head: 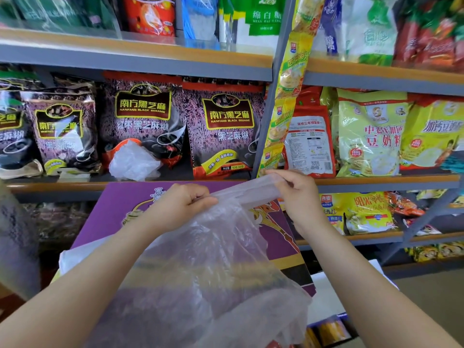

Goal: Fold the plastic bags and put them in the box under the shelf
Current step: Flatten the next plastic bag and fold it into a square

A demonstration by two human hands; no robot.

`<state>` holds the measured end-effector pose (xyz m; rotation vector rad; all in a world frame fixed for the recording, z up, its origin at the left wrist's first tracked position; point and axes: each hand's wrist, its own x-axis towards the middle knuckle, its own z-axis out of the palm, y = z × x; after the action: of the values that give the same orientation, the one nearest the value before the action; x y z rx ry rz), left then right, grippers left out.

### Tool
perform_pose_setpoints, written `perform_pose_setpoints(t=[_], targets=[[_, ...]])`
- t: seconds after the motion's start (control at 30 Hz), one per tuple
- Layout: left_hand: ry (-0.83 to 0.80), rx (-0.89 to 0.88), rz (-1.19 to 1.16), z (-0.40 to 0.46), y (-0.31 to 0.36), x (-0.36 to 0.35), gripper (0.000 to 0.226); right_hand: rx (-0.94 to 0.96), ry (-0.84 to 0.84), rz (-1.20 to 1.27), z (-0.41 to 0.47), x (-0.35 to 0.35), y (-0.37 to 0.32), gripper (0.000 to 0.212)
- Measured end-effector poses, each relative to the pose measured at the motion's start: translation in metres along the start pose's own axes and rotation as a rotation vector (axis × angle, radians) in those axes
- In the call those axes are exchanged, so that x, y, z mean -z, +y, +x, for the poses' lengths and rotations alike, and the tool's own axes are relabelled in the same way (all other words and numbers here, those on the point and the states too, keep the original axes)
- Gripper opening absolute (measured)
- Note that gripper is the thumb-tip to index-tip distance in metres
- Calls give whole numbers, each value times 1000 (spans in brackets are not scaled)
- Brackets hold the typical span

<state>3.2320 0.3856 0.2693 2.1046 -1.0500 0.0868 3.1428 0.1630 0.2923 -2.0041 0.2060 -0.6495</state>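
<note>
both hands pinch the top edge of the clear plastic bag, held up over the purple box before the shelf. left hand and right hand each have a closed grip on film. pull the edge taut, align corners, then fold evenly.

1. Two hands hold one clear plastic bag: left hand, right hand.
2. One crumpled plastic bag lies on the shelf.
3. One purple box.
4. Four black sesame packets are visible.
</note>
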Motion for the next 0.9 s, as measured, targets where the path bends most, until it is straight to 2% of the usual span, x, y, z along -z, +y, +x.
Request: perform_pose_setpoints(t=[0.1,0.2,0.27,0.33,0.4,0.43,0.5,0.53,0.63,0.7,0.77,0.9], targets=[[0,-78,4,-1,-1,1,43,-222,-129,406,0,5,-8,19],[-17,-104,-24,-1,-2,1,39,-404,-293,667,3,14,-10,14],[-12,-75,-62,-1,-3,2,41,-462,-425,728,4,19,-7,14],[-13,-33,-126,-1,-5,4,46,-444,-585,683,4,22,-4,13],[-30,19,-198,-2,-3,6,46,-439,-723,678,5,25,0,40],[-37,27,-224,-2,-1,7,46,-456,-754,756,7,25,2,54],[-54,18,-241,-2,4,7,49,-497,-708,992,12,23,5,67],[-59,15,-242,-2,6,7,48,-481,-665,1083,14,20,7,63],[-61,44,-268,-3,5,5,43,-336,-585,1119,16,12,8,38],[-86,108,-279,-6,2,3,42,-281,-566,1113,16,9,10,29],[-127,167,-294,-8,2,3,50,-248,-590,1136,16,10,8,25],[-131,183,-313,-8,11,6,36,-292,-636,1244,17,16,4,28]])
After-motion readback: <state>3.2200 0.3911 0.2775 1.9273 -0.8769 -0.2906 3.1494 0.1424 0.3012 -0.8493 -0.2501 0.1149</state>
